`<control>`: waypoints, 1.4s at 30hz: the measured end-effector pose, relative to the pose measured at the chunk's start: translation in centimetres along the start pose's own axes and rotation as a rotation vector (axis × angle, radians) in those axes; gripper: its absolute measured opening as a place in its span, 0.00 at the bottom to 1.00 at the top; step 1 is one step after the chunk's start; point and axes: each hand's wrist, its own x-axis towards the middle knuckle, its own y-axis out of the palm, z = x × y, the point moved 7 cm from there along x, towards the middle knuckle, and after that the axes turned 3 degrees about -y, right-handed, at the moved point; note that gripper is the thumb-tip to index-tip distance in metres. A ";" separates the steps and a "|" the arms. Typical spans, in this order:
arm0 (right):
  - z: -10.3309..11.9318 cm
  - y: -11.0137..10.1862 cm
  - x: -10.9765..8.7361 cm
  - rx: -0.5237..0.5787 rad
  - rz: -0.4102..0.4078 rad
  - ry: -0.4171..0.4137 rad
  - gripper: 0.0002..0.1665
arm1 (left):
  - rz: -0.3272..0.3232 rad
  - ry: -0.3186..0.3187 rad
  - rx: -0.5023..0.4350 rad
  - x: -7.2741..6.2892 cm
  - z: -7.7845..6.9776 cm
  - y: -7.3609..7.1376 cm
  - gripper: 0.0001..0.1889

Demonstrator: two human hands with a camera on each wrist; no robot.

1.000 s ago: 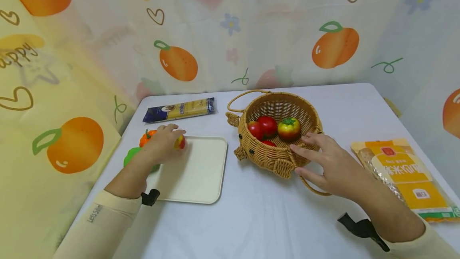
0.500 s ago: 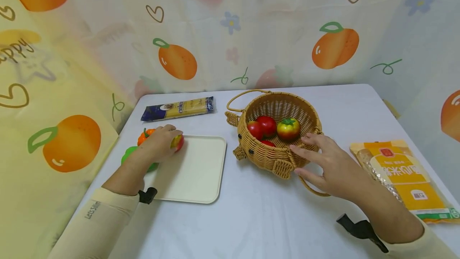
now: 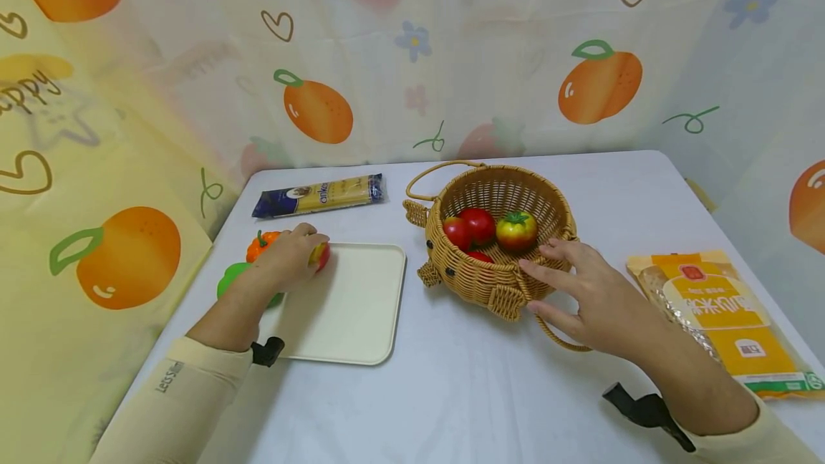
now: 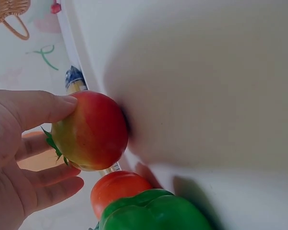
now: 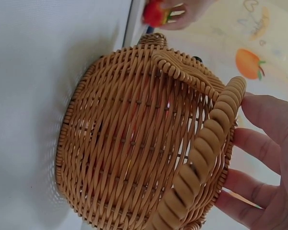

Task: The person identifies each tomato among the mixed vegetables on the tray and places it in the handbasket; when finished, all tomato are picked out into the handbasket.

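Note:
In the left wrist view my left hand (image 4: 24, 139) pinches a red-and-yellow tomato (image 4: 98, 132), thumb on its side and fingers around its green stem end. The tomato is right at the surface of a cream tray (image 3: 354, 313), near the tray's far left corner. In the head view the left hand (image 3: 290, 256) hides most of the tomato. My right hand (image 3: 593, 292) touches the rim of a woven basket (image 3: 477, 288), fingers fairly straight and spread. Inside the basket lie several red fruits (image 3: 478, 226) and a red-green tomato (image 3: 517, 233).
A green bell pepper (image 3: 232, 278) and an orange vegetable (image 3: 258, 243) with a green stem sit at the tray's left side. Behind the tray lies a blue-and-yellow pasta packet (image 3: 322, 195). At the right is a yellow grain bag (image 3: 722, 313). The basket's rope handle (image 3: 561, 335) hangs toward the front.
My left hand, blurred a second ago, now holds still with the tomato at nearly the same spot on the tray. The right hand stays on the basket rim.

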 end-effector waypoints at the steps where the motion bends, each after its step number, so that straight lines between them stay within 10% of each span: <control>1: 0.0 0.0 0.0 0.002 0.000 0.000 0.32 | -0.001 0.001 0.004 0.0 0.0 0.0 0.25; 32: 0.1 0.1 -0.1 0.000 -0.012 0.006 0.32 | -0.008 0.002 -0.060 0.2 -0.1 0.4 0.25; 42: 0.1 0.1 -0.1 0.006 -0.005 0.018 0.36 | -0.099 0.079 -0.097 -0.5 -2.6 -1.9 0.24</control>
